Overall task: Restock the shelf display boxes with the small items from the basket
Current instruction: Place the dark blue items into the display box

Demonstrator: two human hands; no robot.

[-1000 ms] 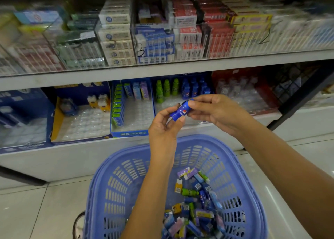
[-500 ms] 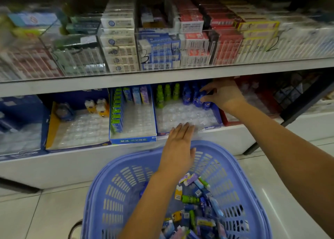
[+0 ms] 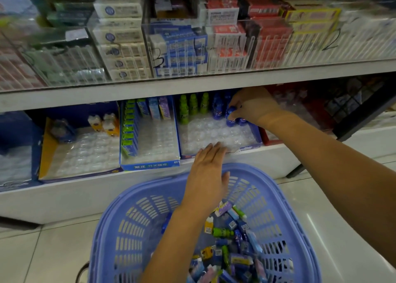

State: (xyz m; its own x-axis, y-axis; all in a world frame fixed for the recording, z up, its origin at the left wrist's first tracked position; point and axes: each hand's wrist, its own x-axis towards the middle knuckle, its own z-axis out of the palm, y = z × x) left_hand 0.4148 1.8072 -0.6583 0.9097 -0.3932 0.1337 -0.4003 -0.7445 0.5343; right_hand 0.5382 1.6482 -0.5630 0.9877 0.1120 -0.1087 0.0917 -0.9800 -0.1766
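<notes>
I have the right hand (image 3: 252, 106) reached in under the upper shelf (image 3: 150, 89), its fingertips pinching a small blue bottle (image 3: 231, 116) at the back right corner of the display box (image 3: 214, 132). It stands upright beside the other blue bottles, so I judge it goes into that row, with the green bottles (image 3: 192, 107) to its left. The left hand (image 3: 209, 169) lies flat with relaxed, straight fingers, holding nothing. Its fingertips are at the front edge of the same box, probably to steady it while the bottle goes in. The basket (image 3: 120, 229) sits on the floor just below the lower shelf, close enough for short reaches, with the small items (image 3: 231, 250) heaped toward its right side. I cannot tell whether the bottle is seated in a pocket of the clear insert, because the fingers cover its top and the pockets blur together. The upper shelf hides the back of the box, my left forearm covers part of the basket, and the frame cuts off the basket's near end.
</notes>
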